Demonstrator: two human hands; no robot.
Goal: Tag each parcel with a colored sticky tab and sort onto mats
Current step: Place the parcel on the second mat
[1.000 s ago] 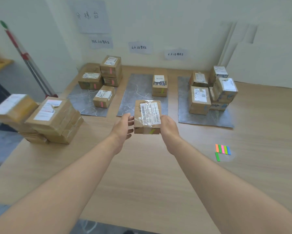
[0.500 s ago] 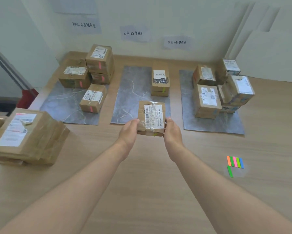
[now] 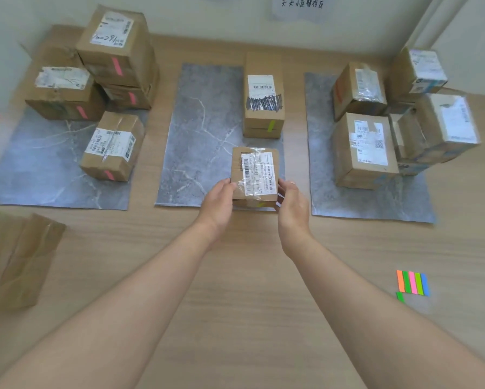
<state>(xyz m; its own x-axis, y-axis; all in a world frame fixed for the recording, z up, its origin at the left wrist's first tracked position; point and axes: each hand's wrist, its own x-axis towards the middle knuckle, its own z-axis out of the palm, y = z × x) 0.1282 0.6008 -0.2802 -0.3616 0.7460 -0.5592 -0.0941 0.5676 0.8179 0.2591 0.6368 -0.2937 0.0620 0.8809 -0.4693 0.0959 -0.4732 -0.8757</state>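
Both hands grasp one small parcel from its sides, the left hand with fingers curled round the left edge and the right hand clasping the right edge. The parcel sits over the near end of the middle mat with its label facing up and a yellow-green tab on its near face; whether its base touches the mat cannot be told. Farther back on the same mat stands a taller parcel, also tagged green. The left mat carries boxes with pink tabs, the right mat a cluster of boxes (their tabs mostly hidden). The strip of sticky tabs lies on the table right of the right forearm, and more boxes wait at the left edge
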